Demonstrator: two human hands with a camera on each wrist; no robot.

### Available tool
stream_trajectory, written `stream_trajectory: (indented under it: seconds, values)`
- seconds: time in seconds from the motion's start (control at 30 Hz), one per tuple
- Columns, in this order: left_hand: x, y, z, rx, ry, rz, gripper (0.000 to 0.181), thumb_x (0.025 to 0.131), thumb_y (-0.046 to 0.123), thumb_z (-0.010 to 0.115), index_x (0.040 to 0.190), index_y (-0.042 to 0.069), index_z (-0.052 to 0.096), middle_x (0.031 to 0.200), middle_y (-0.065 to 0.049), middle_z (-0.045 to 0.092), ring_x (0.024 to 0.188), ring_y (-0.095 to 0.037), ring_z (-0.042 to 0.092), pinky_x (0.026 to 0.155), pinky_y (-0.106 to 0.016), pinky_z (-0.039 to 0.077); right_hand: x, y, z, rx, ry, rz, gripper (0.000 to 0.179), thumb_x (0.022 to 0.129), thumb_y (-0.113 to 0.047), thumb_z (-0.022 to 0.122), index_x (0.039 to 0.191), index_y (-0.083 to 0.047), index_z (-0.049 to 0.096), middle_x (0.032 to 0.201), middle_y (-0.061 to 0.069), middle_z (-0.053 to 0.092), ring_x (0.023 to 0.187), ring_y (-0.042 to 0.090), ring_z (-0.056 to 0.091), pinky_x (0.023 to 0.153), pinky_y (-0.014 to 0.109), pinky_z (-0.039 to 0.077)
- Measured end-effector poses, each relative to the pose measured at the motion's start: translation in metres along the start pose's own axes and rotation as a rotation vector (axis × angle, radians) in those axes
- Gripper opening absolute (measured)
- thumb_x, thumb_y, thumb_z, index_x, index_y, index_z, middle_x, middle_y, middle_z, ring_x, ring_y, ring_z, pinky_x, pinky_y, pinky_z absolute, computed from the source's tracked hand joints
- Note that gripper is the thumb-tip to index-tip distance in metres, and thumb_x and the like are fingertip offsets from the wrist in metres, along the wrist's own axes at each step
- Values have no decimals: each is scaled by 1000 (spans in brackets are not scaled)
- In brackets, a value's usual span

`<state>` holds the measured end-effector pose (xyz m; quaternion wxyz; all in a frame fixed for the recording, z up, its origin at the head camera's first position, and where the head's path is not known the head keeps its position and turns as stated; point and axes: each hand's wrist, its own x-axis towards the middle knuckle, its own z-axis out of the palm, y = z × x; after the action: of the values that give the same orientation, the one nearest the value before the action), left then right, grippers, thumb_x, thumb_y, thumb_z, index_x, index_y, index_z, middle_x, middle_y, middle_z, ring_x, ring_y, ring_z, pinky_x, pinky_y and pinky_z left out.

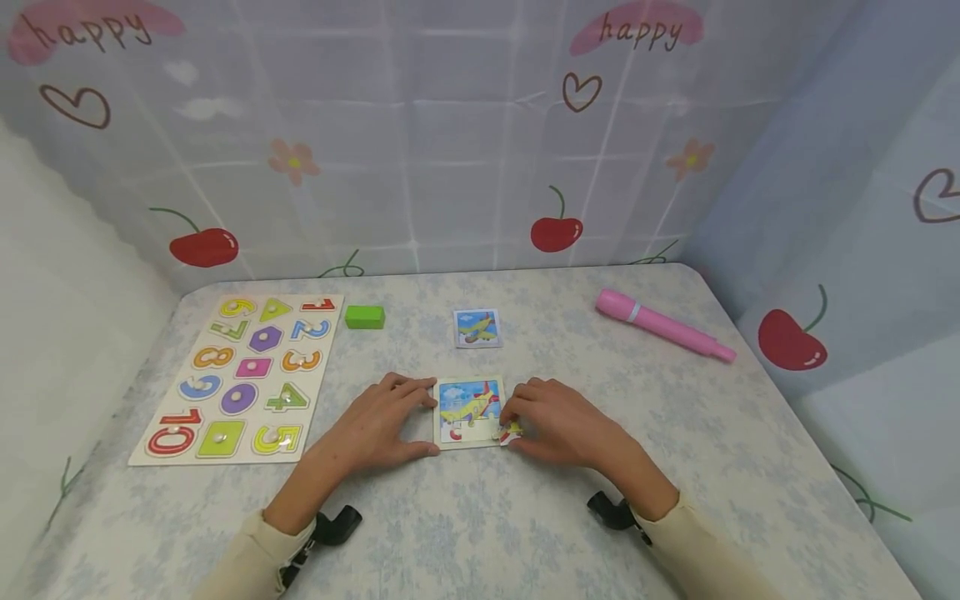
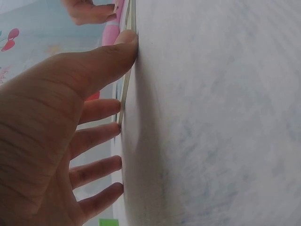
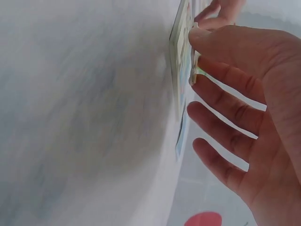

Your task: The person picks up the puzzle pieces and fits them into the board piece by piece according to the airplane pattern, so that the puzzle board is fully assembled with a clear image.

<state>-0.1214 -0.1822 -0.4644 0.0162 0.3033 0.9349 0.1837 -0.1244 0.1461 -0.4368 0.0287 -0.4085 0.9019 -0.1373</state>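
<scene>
A small jigsaw puzzle board [image 1: 468,392] with an airplane picture lies in front of me, a gap showing along the lower part of its picture. My left hand [image 1: 378,421] rests at the board's left side, thumb at the lower corner and fingertips by the upper edge, fingers extended. Between thumb and fingers, my right hand [image 1: 566,423] pinches a puzzle piece [image 1: 510,432] over the board's lower right corner. In the right wrist view that puzzle piece [image 3: 193,70] stands on edge, just above the board [image 3: 175,61]. The fingers partly hide it.
Behind the board lies a small airplane picture card [image 1: 477,328]. A number-and-shape puzzle board [image 1: 255,417] is at the left, with a green block [image 1: 364,317] beside it. To the right lies a pink marker-like stick [image 1: 663,325]. Printed curtains [image 1: 450,167] border the table.
</scene>
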Motion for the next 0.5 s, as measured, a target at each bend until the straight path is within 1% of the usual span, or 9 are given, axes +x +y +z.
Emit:
stream_trajectory:
  seconds: [0.23,0.3,0.5]
  values:
    - [0,0,0,-2,-4,-7,60,86,56,88,132,20,72,163,0,53,135,-25,53,104,-52,51,20,-9,3,-29,-31,-4,22,95,-32,84,114,-24,76,113,-8,68,102,13,60,93,38,52]
    - [0,0,0,-2,-2,-5,60,86,56,88,132,20,72,162,-1,54,135,-25,53,104,-53,51,25,-12,4,-36,-25,-1,23,94,-32,85,113,-23,77,113,-7,69,102,14,61,92,39,52]
    - [1,0,0,-7,3,-2,61,86,57,88,131,20,72,162,0,54,134,-25,53,103,-53,51,37,-19,7,-45,-19,14,24,94,-30,86,114,-20,78,113,-4,70,106,17,64,96,42,53]
